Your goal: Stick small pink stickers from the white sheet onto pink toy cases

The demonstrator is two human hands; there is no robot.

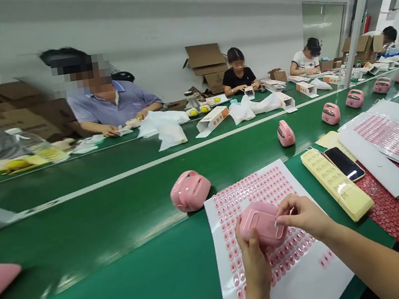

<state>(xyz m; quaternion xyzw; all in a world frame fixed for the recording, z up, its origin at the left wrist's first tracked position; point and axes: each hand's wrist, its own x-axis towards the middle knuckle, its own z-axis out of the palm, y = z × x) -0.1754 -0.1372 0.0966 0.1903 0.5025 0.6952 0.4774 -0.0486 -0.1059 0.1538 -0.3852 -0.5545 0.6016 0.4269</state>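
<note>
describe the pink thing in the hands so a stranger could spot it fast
On the green conveyor belt, find the white sheet of pink labels at the bottom. Above it, a rounded pink device sits between the left hand and right hand. The other pink devices rest on the belt.

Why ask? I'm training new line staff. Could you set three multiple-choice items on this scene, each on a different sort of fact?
1. Where do the left hand and right hand hold the pink plastic device?
A) Above the sticker sheet
B) Inside a carton
C) Beside the fan

2. What colour is the belt?
A) Blue
B) Green
C) Grey

3. How does the phone lie?
A) In a hand
B) Upright in a box
C) Flat, screen up

1: A, the device is over the sheet.
2: B, the surface shows green.
3: C, its dark screen faces up.
</note>
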